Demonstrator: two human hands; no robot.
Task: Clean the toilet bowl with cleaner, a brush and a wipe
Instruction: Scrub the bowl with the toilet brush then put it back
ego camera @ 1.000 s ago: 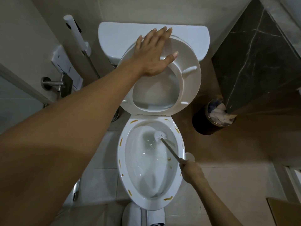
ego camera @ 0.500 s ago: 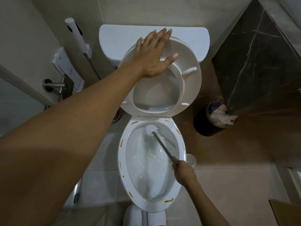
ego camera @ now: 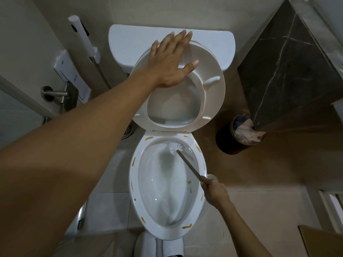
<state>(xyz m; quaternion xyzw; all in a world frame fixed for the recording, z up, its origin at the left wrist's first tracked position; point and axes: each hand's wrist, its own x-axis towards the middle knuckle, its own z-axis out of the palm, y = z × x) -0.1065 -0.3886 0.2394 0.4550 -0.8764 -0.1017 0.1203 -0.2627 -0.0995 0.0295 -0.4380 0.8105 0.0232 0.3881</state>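
Note:
The white toilet bowl stands open below me, with yellow-brown smears dotted along its rim. My left hand lies flat with straight fingers on the raised seat, holding it back against the tank. My right hand grips the thin grey handle of the toilet brush at the bowl's right edge. The white brush head touches the inside wall at the back of the bowl, just under the rim. No wipe or cleaner bottle shows.
A dark round bin with crumpled paper stands right of the toilet, under a dark marble counter. A bidet sprayer and a metal holder hang on the left wall. White slippers show at the bottom.
The brush head has swept along the back of the bowl, left then back toward the middle. My right hand shifted with it and now sits at the right rim. My left hand stayed put.

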